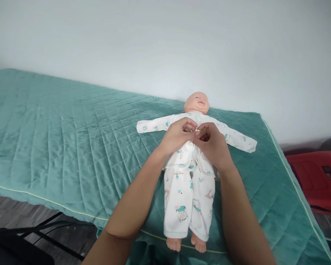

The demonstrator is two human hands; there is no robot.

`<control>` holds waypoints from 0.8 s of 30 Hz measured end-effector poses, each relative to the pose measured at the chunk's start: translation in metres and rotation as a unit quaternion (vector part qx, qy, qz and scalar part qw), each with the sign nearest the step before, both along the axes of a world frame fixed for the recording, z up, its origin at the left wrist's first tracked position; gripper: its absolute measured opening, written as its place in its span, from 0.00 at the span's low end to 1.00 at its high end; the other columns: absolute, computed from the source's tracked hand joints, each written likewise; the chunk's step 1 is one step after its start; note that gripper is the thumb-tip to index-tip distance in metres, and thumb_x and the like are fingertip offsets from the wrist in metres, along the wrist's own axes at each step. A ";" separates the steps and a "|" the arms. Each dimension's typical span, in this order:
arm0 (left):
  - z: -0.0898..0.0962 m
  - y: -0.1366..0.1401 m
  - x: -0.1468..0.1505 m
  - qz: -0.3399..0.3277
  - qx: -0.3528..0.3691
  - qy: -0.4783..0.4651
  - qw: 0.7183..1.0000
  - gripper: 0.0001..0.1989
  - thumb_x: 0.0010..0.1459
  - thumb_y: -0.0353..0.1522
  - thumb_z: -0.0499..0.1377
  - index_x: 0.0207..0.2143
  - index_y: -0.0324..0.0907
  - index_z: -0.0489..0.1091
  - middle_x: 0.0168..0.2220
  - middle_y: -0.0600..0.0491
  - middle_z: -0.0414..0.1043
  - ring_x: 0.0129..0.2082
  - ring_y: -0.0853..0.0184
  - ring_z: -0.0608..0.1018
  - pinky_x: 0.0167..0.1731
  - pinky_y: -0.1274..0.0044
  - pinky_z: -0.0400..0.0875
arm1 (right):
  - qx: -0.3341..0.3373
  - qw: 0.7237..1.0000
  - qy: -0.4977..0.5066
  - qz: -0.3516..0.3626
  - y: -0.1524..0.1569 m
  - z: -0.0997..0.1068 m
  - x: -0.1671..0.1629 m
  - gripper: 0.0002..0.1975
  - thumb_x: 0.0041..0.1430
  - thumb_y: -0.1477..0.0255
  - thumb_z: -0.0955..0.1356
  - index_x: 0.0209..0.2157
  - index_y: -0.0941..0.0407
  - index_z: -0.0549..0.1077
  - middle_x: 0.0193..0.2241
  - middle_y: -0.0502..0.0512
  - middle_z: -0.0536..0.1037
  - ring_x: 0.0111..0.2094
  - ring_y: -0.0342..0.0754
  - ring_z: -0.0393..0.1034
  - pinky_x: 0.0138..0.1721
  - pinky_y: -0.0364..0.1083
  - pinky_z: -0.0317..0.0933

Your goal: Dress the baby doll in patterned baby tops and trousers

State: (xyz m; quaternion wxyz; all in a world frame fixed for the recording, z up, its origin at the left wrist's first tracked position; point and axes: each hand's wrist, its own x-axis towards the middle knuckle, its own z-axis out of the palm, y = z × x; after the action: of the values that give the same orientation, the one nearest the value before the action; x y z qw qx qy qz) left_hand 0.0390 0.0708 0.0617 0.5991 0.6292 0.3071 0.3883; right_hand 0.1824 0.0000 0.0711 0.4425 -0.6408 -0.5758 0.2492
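A baby doll [197,102] lies on its back, dressed in a white printed shirt [179,159] and matching trousers [178,206]. Its sleeves stretch out to both sides, and its bare feet show at the trouser hems. Over the chest, my left hand [181,131] pinches the front edge of the shirt. Beside it and nearly touching, my right hand [212,141] pinches the same front opening, its thumb and forefinger closed. A small pale fastening shows between the fingertips, too small to make out. Below the hands the shirt front parts over the trousers.
A green quilted cover [85,147] with pale piping lies under the doll, against a white wall [154,48]. To the right stands a red plastic chair [314,180]. Black metal legs [57,243] and a dark object show at lower left.
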 end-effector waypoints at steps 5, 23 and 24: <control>0.003 0.000 0.001 -0.001 -0.043 -0.036 0.998 0.12 0.49 0.28 0.66 0.37 0.40 0.71 0.31 0.56 0.72 0.27 0.75 0.72 0.28 0.80 0.66 | 0.001 1.000 -0.009 0.001 0.000 -0.001 0.000 0.17 0.51 0.68 0.73 0.42 0.51 0.69 0.29 0.46 0.74 0.30 0.45 0.68 0.34 0.46 0.61; 0.009 -0.004 0.000 0.009 -0.113 -0.041 0.993 0.17 0.42 0.22 0.59 0.38 0.41 0.68 0.29 0.58 0.70 0.26 0.75 0.72 0.26 0.81 0.64 | -0.004 1.000 -0.004 0.006 -0.001 0.000 -0.001 0.18 0.51 0.69 0.74 0.43 0.51 0.70 0.28 0.44 0.73 0.29 0.43 0.66 0.33 0.45 0.60; 0.009 -0.004 0.000 0.011 -0.106 -0.036 0.994 0.16 0.43 0.22 0.58 0.38 0.40 0.68 0.29 0.58 0.70 0.27 0.75 0.72 0.26 0.82 0.64 | -0.004 1.000 0.002 0.006 -0.001 0.000 0.000 0.18 0.51 0.69 0.75 0.43 0.51 0.70 0.28 0.44 0.74 0.29 0.43 0.66 0.33 0.45 0.60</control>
State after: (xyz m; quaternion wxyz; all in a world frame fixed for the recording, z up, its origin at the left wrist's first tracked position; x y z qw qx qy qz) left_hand 0.0390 0.0669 0.0711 0.6690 0.5440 0.3318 0.3826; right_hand 0.1819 -0.0007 0.0709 0.4398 -0.6386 -0.5773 0.2557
